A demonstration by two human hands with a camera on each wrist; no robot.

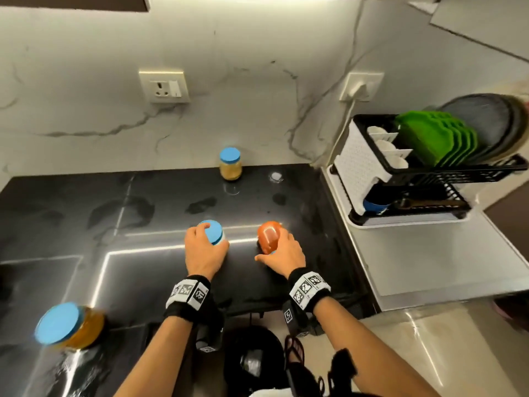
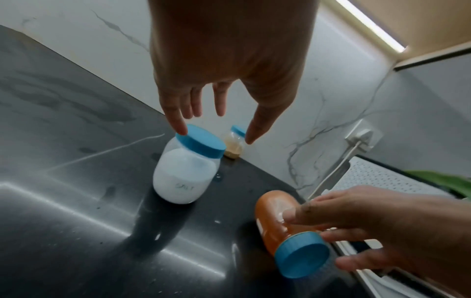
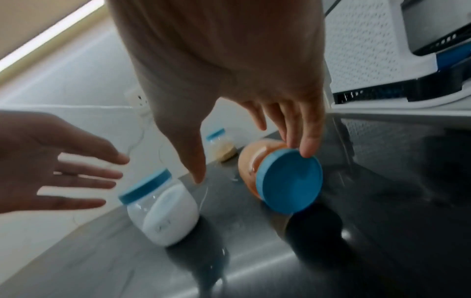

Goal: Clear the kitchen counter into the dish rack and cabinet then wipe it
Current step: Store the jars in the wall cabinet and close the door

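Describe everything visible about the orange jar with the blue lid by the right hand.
The orange-filled clear plastic jar with a blue screw lid is tipped far over on the glossy black counter, its base pointing toward the wall and its lid toward the person. The lid is on. The right hand reaches over it; its fingertips touch the lid's rim, not yet wrapped around. It sits right of the white-filled jar marked salt.

the dark glossy surface carries four blue-lidded jars: a jar of white powder upright near the middle, an orange jar tilted steeply just to its right, a pale-brown jar upright at the back by the wall, and an amber jar near the front left edge. a two-tier dish rack stands at the right end.
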